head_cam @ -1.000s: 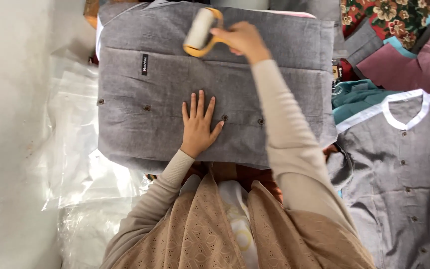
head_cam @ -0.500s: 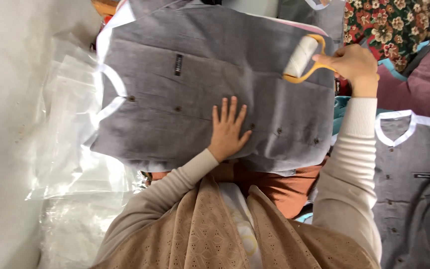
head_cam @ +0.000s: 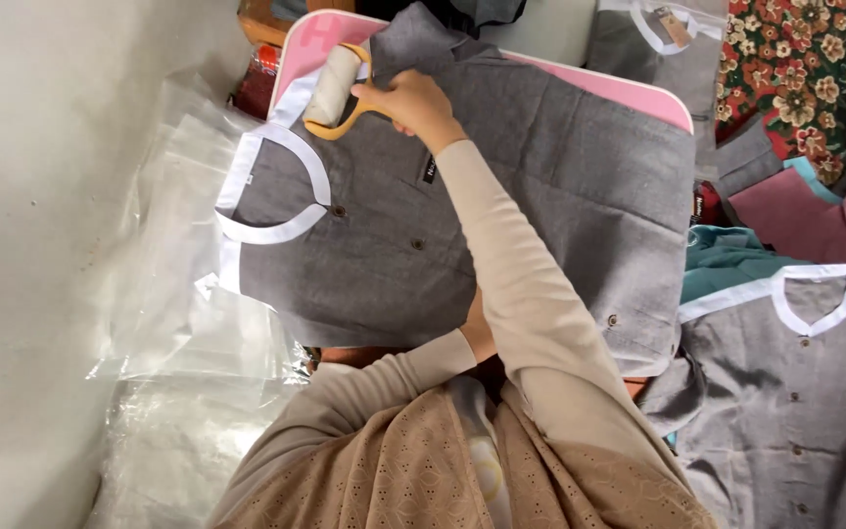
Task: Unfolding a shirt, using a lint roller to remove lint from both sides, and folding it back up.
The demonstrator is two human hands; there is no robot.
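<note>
At the shirt's collar end, up by the left corner of the pink desk (head_cam: 638, 96), right hand (head_cam: 413, 98) closed around the yellow handle of the lint roller (head_cam: 333, 86), roller head lying on the white collar band and the shoulder just beside it. Half a second ago down at the hem end on the right; a second ago near the middle of the chest; now at the far opposite end, so a full sweep along the grey shirt (head_cam: 550, 186), hem to collar. Shirt itself also shifted: white neckline now fully in view on the left, buttons running across toward the lower right. Left hand (head_cam: 479, 333) no longer spread flat on the placket as before; now mostly hidden under the right forearm at the shirt's near edge, so cannot tell whether open or closed, nor whether pressing the cloth. By the look of it, front panel covered from end to end, collar zone the part under the roller now. Clear plastic bags (head_cam: 178, 294) heaped on the left, just beside the collar. A second grey shirt (head_cam: 795, 392) with white neckband spread out at lower right, teal cloth (head_cam: 727, 260) between it and the desk, maroon cloth (head_cam: 805, 211) and flowered fabric (head_cam: 805, 59) beyond at upper right.
</note>
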